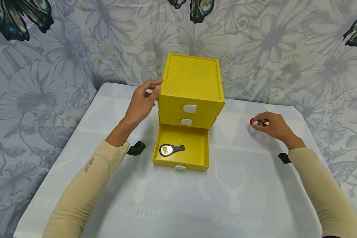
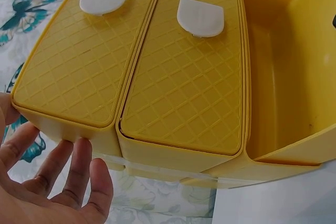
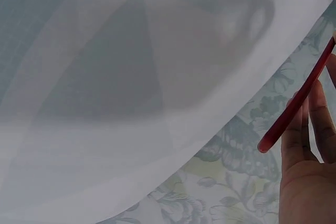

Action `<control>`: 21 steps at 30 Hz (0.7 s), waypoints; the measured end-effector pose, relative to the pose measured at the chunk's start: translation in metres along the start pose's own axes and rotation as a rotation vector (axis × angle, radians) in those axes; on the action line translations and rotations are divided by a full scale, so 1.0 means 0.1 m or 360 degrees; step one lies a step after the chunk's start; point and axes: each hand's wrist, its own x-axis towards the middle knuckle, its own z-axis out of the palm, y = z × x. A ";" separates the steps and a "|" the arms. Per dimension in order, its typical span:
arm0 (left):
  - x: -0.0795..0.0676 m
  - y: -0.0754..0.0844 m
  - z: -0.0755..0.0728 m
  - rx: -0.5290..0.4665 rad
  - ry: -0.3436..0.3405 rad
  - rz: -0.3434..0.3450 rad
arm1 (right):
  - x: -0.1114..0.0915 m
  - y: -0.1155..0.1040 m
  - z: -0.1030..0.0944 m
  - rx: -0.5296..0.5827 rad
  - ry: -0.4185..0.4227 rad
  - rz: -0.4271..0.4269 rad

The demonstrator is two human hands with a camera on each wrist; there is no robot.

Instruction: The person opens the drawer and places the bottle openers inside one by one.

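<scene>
A yellow chest of small drawers (image 1: 193,77) stands on the table with its bottom drawer (image 1: 193,135) pulled out. Inside that drawer lies a bottle opener (image 1: 172,149) with a black handle and a silvery head. My left hand (image 1: 141,102) is at the chest's left side, its loosely bent fingertips (image 2: 81,148) against the side wall in the left wrist view. Off to the right, my right hand (image 1: 272,125) pinches a slim red object (image 3: 296,106) with a rounded end above the table. Its kind I cannot tell, since the fingers cover part of it.
Two upper drawers with white pulls (image 1: 189,108) are closed. A pale printed cloth covers the table (image 1: 226,195), and a floral curtain-like backdrop (image 1: 122,43) rises behind it. Black wrist mounts (image 1: 137,148) stick out near both sleeves.
</scene>
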 end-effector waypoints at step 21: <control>0.03 -0.02 -0.01 0.0028 -0.0004 0.0008 | 0.04 -0.56 -0.04 0.0098 0.0000 -0.0207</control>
